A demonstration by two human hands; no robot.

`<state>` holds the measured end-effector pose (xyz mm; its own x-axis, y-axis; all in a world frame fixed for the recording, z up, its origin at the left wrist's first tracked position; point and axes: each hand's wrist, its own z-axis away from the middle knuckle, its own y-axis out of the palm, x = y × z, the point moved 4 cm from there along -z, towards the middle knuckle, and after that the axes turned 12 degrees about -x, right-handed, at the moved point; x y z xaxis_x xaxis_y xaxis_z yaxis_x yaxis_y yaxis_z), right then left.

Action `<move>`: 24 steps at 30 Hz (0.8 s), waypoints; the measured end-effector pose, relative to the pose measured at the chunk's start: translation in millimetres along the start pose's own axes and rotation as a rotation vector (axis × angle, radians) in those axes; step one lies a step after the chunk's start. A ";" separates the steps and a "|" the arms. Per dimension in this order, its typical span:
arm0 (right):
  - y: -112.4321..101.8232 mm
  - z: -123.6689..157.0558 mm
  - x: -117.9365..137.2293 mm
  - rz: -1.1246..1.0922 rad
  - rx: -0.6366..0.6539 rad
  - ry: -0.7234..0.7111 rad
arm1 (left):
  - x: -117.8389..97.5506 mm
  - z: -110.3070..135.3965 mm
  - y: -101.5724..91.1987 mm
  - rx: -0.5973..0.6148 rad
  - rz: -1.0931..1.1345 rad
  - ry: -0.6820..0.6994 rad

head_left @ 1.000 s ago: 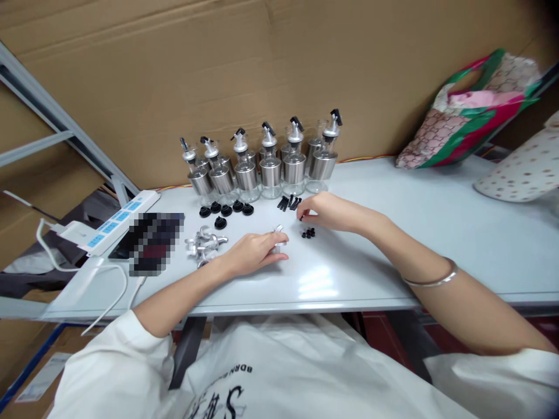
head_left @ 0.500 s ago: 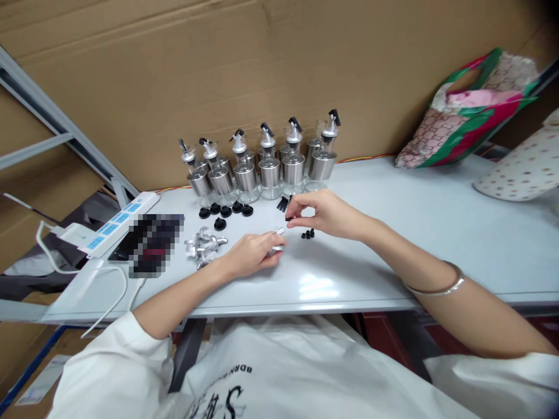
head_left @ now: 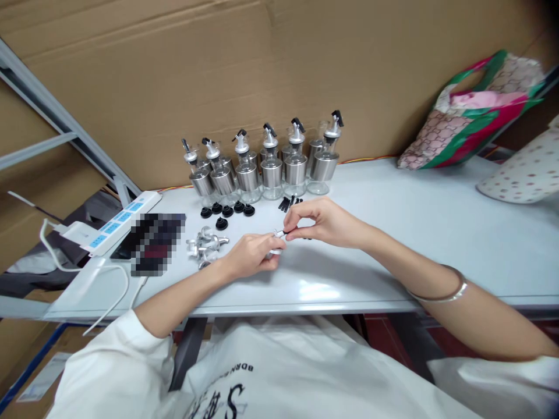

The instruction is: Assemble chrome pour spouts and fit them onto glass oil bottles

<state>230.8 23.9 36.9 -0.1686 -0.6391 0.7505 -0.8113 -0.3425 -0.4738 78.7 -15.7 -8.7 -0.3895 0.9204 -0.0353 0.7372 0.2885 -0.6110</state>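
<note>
My left hand [head_left: 251, 253] pinches silver fitting [head_left: 275, 252] between thumb and fingers, over middle of white table [head_left: 393, 233]. My right hand [head_left: 325, 224] pinches small black piece [head_left: 285, 233] between thumb and forefinger, at fitting's tip; depth of seating cannot be told. Loose silver fittings [head_left: 204, 244] heaped left of my left hand. Black stoppers [head_left: 222, 223] lie beyond heap. Black strips [head_left: 286, 203] lie just beyond my right hand. Bottles [head_left: 272, 173] with pourers stand in row at far side.
</note>
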 end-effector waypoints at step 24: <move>6.5 1.4 -4.0 -0.162 0.009 0.200 | -9.1 -0.6 0.2 -0.014 0.053 0.002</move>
<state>227.0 23.3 30.2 -0.1448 -0.4267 0.8927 -0.8318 -0.4361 -0.3434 82.7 -23.8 -8.1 -0.3491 0.9348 -0.0658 0.7641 0.2432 -0.5975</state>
